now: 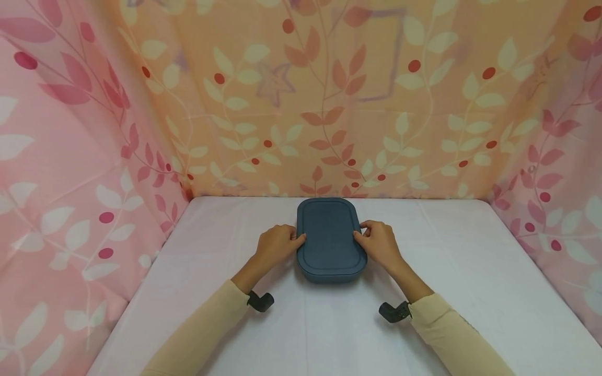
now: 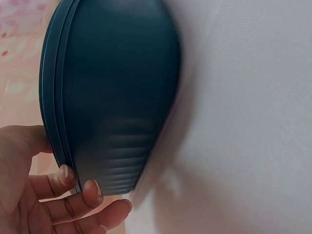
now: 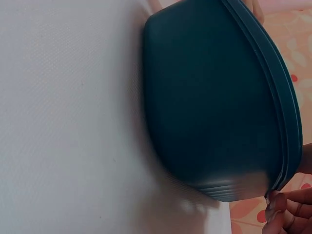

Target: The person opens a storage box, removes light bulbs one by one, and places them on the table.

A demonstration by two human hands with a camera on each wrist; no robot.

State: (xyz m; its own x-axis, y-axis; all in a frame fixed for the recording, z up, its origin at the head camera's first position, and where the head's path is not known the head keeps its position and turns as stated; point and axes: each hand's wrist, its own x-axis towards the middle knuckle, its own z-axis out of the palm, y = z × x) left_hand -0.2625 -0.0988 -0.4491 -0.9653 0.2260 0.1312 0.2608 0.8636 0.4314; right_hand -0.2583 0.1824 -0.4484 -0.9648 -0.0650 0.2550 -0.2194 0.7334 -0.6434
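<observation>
A dark blue food container [image 1: 329, 237] with rounded corners and a fitted lid [image 1: 326, 224] lies on the white table, its long side pointing away from me. My left hand [image 1: 276, 243] holds its left edge, thumb on the lid's rim. In the left wrist view the fingers [image 2: 73, 207] curl against the container's rim and side, near some ribbed grooves. On the opposite edge my right hand [image 1: 380, 244] pinches the lid's rim with the thumb on top. The right wrist view shows fingertips [image 3: 278, 202] at the rim's edge. What is inside the container is hidden.
A white cloth covers the table [image 1: 451, 261]. Leaf-patterned curtains stand behind it [image 1: 329, 130] and at both sides. A black wrist device [image 1: 261, 301] sits on the left wrist, and a similar device [image 1: 394, 312] on the right one. Both sleeves are beige.
</observation>
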